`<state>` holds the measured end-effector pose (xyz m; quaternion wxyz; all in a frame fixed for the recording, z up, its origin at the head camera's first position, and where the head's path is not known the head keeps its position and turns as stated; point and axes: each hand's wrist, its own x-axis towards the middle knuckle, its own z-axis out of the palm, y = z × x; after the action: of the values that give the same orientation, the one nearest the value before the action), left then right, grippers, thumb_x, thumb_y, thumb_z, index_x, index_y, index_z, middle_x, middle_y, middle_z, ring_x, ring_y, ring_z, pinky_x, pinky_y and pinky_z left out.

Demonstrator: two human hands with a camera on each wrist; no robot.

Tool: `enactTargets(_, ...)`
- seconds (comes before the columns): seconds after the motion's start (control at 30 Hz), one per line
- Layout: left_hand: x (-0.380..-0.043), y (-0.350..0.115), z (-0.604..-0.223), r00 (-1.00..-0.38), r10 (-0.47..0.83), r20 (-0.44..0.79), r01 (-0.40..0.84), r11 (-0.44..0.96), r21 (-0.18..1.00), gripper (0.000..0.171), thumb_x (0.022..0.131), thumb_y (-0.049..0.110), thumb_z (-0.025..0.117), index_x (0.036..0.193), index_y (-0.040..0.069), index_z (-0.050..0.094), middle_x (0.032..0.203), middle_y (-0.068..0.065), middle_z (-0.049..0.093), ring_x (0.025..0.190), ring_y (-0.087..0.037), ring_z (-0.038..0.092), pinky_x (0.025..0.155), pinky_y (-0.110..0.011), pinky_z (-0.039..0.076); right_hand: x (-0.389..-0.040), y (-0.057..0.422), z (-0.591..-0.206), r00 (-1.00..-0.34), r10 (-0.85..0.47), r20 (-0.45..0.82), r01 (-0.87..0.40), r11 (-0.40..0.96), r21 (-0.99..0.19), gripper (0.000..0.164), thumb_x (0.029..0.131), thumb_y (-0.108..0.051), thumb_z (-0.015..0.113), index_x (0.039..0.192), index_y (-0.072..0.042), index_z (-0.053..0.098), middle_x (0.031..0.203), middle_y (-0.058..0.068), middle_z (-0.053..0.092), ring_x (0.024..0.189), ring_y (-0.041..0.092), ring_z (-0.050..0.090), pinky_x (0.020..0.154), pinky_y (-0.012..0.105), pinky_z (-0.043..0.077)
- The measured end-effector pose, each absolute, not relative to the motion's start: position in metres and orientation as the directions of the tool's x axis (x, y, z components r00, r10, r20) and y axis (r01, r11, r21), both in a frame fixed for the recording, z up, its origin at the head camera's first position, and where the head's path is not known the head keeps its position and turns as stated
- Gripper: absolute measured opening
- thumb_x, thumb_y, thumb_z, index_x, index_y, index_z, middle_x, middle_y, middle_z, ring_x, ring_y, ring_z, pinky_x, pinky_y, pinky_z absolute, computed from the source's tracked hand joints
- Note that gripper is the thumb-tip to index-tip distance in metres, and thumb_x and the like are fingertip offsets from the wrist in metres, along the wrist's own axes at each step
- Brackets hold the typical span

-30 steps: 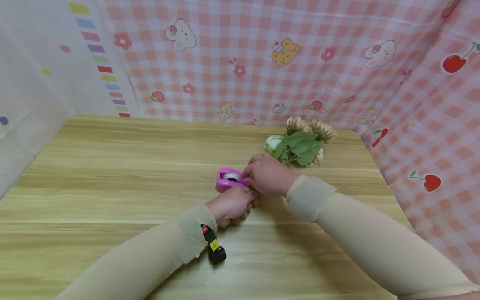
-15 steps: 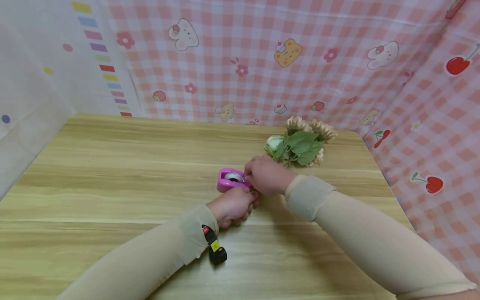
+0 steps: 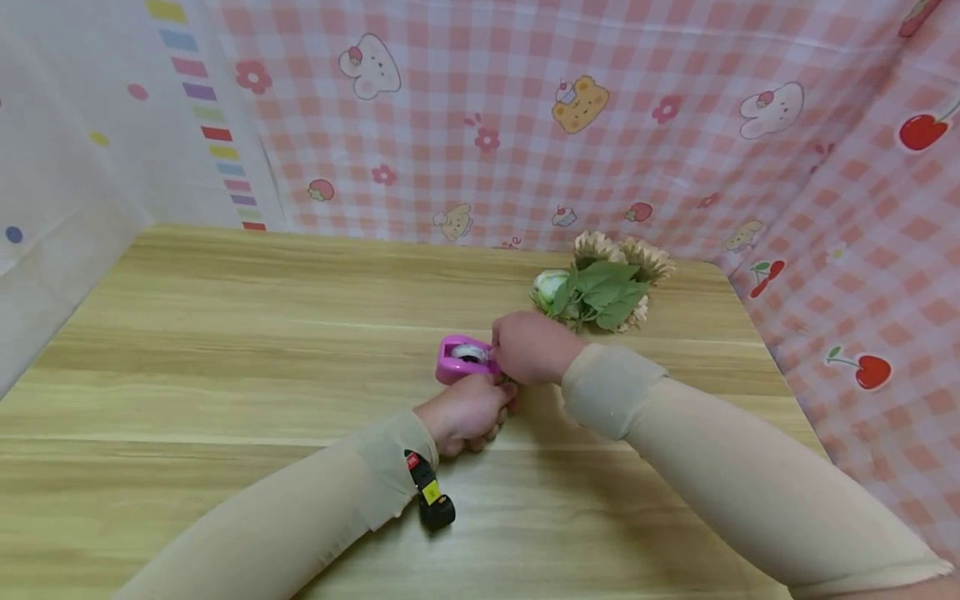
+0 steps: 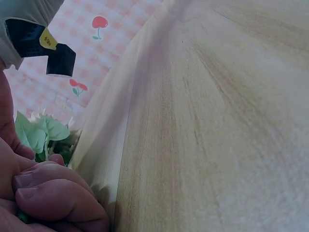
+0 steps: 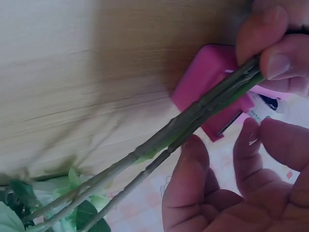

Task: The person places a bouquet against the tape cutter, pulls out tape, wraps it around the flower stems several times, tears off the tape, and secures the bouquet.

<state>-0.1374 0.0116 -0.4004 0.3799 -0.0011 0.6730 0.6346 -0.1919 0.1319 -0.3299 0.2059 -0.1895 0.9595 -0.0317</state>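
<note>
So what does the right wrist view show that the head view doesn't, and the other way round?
Only the right wrist view: the long run of stems into the grip of the left hand. Only the head view: the beige sleeves and the black strap at the left wrist. Both: the right hand, the pink tape dispenser and green leaves.
</note>
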Motion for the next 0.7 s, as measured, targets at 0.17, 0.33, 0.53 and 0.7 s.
enactTargets(0.17,-0.1368,0.0115,-0.3988,-0.704,0.483,-0.52,-0.493,0.193,0.848,0.031,0.115,0.022,0.035,0.099,0.003,0.054,0.059,0.005,0.037,0.042,-0.007,0.029,0.04,-0.021,0.023,-0.1939,0.1282,-0.3271,-0.838,-0.325,-0.438,-0.311,0.944,-0.105,0.023,0.105,-0.022,0.055,0.091,-0.009,0.068,0.092,0.009,0.071,0.077,0.021,0.06,0.073,0.036,0.054)
enactTargets(0.33,-0.1369,0.0108,-0.4001,-0.702,0.487,-0.519,-0.489,0.2,0.849,0.032,0.115,0.022,0.035,0.096,0.005,0.054,0.059,0.005,0.037,0.043,-0.007,0.029,0.04,-0.021,0.024,-0.1983,0.1295,-0.3283,-0.834,-0.341,-0.434,-0.32,0.939,-0.124,0.024,0.102,-0.02,0.057,0.082,-0.011,0.068,0.087,0.008,0.069,0.074,0.02,0.059,0.069,0.033,0.051)
enactTargets(0.53,-0.1361,0.011,-0.4007,-0.714,0.481,-0.509,-0.471,0.207,0.857,0.032,0.114,0.021,0.036,0.091,0.006,0.054,0.059,0.005,0.038,0.042,-0.007,0.03,0.039,-0.021,0.025,-0.2008,0.1325,-0.3295,-0.831,-0.335,-0.445,-0.282,0.942,-0.182,0.023,0.098,-0.016,0.056,0.081,-0.012,0.071,0.083,0.006,0.067,0.07,0.018,0.055,0.063,0.03,0.046)
enactTargets(0.7,-0.1361,0.0112,-0.4002,-0.713,0.485,-0.506,-0.462,0.219,0.86,0.033,0.114,0.021,0.036,0.091,0.006,0.054,0.058,0.005,0.038,0.042,-0.007,0.03,0.039,-0.021,0.024,-0.2009,0.133,-0.3298,-0.83,-0.336,-0.446,-0.287,0.942,-0.177,0.027,0.096,-0.015,0.055,0.07,-0.015,0.063,0.078,0.005,0.062,0.068,0.018,0.052,0.062,0.029,0.045)
